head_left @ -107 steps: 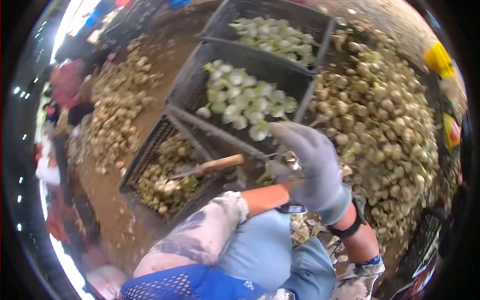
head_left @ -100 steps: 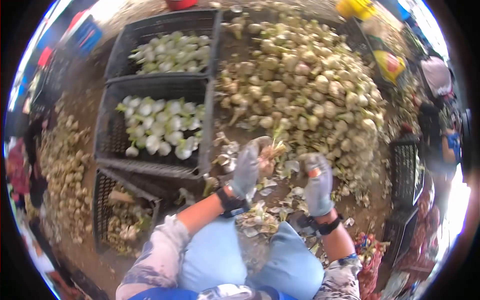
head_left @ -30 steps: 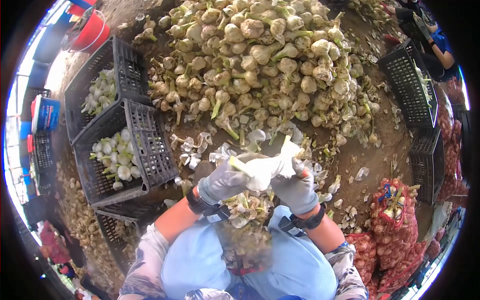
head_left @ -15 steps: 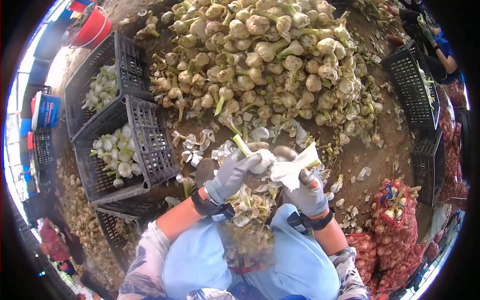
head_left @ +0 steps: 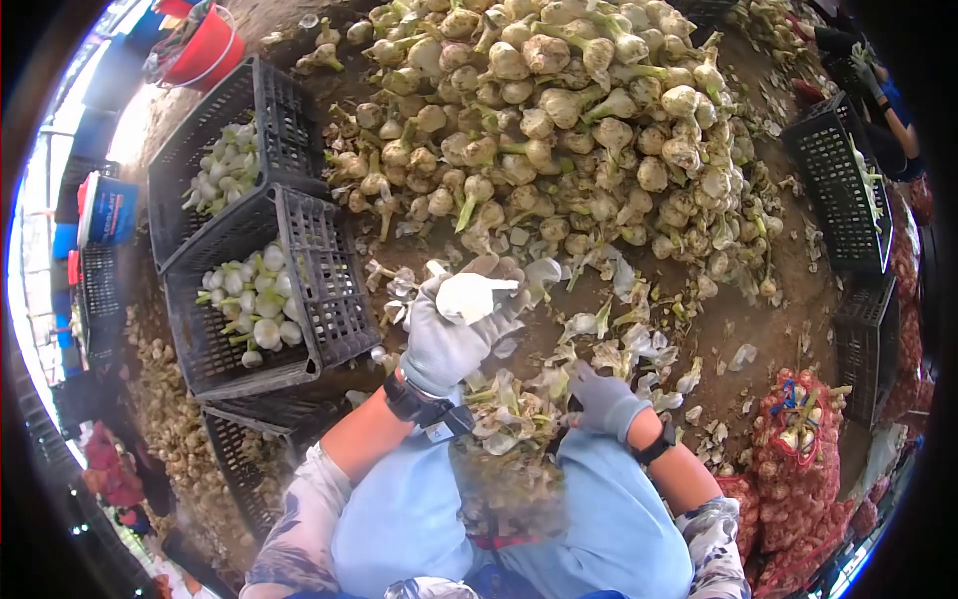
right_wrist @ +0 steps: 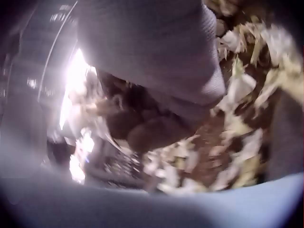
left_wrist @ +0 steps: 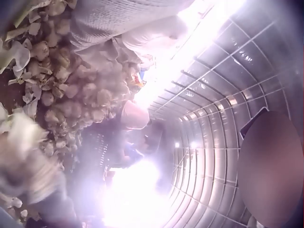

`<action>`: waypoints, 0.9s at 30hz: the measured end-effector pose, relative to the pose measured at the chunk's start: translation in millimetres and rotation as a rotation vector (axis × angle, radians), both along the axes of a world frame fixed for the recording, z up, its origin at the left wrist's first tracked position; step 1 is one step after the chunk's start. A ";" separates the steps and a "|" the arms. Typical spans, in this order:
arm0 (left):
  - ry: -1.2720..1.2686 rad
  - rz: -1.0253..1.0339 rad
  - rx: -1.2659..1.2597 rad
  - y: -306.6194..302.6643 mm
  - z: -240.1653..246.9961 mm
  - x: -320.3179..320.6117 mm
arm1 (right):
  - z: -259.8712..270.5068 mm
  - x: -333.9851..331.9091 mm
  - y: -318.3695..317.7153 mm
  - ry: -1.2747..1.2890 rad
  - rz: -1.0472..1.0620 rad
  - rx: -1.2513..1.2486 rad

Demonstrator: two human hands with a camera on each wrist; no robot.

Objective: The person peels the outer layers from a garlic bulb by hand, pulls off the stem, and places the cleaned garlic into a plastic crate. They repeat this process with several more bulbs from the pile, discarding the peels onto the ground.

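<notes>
A peeled white garlic bulb [head_left: 465,299] with a short stalk lies in my gloved left hand [head_left: 444,334], fingers curled about it. This hand is raised in front of the crates, palm turned up. Lower down, my gloved right hand [head_left: 606,402] hangs beside my right knee over loose garlic skins [head_left: 514,404], holding no bulb. Its fingers [right_wrist: 156,135] look loosely bent in the right wrist view, with skins [right_wrist: 237,90] on the ground around them. Ahead of both hands is a large heap of unpeeled garlic [head_left: 559,120].
Two black crates [head_left: 334,275] with cleaned garlic stand at the left, a third low crate [head_left: 239,469] nearer me. Red net sacks [head_left: 798,489] of garlic stand at the right, with more black crates [head_left: 833,190] behind. A red bucket [head_left: 205,50] is at the far left.
Both hands were together peeling skin off the bulb. Now they have parted: the left has moved up and left with the clean bulb, and the right has dropped low, the white skin gone from it.
</notes>
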State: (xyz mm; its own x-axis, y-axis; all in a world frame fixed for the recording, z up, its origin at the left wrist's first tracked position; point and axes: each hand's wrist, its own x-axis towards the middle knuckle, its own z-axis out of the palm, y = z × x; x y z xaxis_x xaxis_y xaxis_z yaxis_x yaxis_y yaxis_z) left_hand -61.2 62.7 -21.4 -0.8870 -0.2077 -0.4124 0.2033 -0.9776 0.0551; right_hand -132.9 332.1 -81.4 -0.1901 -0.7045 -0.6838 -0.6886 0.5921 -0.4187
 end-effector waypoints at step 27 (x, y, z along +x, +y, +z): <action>-0.051 0.818 -0.447 -176.8 30.7 95.6 | -17.8 1.0 -119.9 0.042 -0.027 -0.401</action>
State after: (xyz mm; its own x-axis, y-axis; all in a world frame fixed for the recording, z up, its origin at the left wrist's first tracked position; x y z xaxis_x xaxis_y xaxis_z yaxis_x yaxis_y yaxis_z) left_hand 34.4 -114.1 9.2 -0.3774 -0.9087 -0.1781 0.8062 -0.4171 0.4196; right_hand -131.9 212.2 -99.2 -0.2338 -0.9084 -0.3466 -0.6965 0.4052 -0.5922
